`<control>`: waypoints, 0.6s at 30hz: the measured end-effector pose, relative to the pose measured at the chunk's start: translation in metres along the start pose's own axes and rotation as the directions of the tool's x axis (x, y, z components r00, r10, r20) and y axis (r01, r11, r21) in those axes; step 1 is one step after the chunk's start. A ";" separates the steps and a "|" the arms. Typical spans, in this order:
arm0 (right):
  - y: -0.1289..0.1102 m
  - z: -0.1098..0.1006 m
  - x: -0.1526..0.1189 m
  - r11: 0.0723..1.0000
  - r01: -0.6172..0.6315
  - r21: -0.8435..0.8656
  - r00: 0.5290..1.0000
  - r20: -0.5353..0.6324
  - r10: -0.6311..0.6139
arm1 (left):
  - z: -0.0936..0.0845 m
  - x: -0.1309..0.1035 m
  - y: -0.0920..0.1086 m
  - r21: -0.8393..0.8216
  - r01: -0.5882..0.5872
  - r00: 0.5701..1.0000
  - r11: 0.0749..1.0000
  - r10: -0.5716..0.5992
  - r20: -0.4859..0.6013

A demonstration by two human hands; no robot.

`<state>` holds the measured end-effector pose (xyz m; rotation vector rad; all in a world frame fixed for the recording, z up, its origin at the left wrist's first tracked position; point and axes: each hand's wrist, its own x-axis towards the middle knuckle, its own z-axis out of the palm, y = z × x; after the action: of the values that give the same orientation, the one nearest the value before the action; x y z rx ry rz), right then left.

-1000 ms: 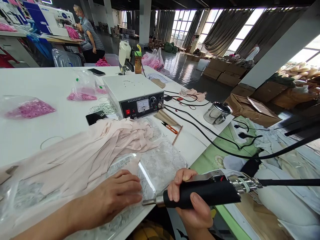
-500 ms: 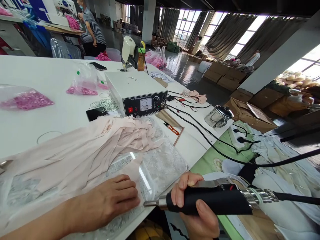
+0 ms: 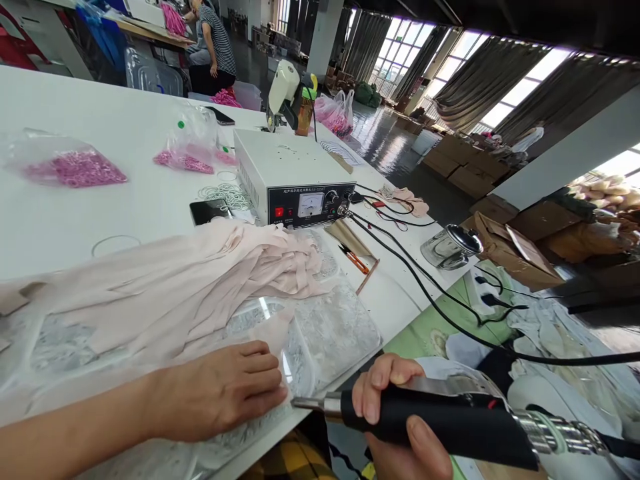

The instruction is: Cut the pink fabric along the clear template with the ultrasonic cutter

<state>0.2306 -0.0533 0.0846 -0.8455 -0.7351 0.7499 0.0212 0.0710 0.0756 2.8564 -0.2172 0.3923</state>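
Observation:
Low in the picture, my left hand lies palm down, its fingers together and curled over a pale pink fabric strip. Its thumb is hidden. My right hand is wrapped round a black ultrasonic welder handpiece with a metal tip. That tip points left and ends close by my left fingertips, above the table edge; whether it touches the fabric I cannot tell. Beyond my left hand, a heap of pale pink fabric strips covers much of a grey marbled mat.
A white welder power box stands behind the strips. Black cables run from it to the right. Orange thread snips, a phone, a steel mug and bags of pink pieces lie around. A co-worker sits far left.
My view has shifted, so the table things sit farther right in the picture. The handpiece appears more tilted, its cable end lower. Both hands keep about the same hold.

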 end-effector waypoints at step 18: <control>-0.003 0.005 -0.006 0.998 -0.018 -0.063 1.000 0.018 0.019 | 0.005 -0.004 0.003 0.124 0.050 0.997 0.991 -0.042 -0.065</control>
<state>0.2245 -0.0576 0.0874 -0.9047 -0.7720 0.7551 0.0177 0.0670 0.0705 2.9606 -0.1185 0.5021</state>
